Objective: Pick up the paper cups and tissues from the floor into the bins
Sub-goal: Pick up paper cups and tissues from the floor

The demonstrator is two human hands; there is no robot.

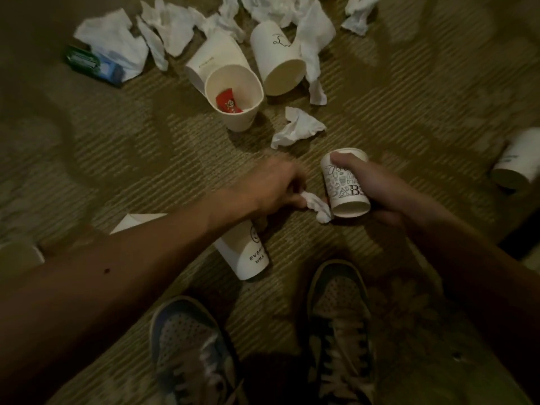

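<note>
Paper cups and tissues lie scattered on the carpeted floor (117,147); no bin is in view. Far left: a tissue sheet (114,39) drapes over a green-and-blue packet (87,62), half hiding it. Next, a plain cup (216,57) lies on its side, and a second cup (233,112) leans against its mouth, with a red wrapper (229,102) dropped inside. Nearer the person, a lettered cup (248,255) lies tipped over, partly under the left forearm. The left hand (271,185) is low at the carpet, fingers curled, pinching a small tissue wad (317,207); the hand is blurred, so its exact finger positions are unclear. Above it are a tipped cup (277,59) and a crumpled tissue (296,128), apart from each other. The wad sits just at the rim of a printed cup (346,185), which the right hand (377,191) grips round the side, mouth tilted toward the person. Judgement: the cup is angled that way to take the wad, so that one hand carries both. Far right: one more cup (517,162) lies on its side, well apart. Most litter remains uncollected.
</note>
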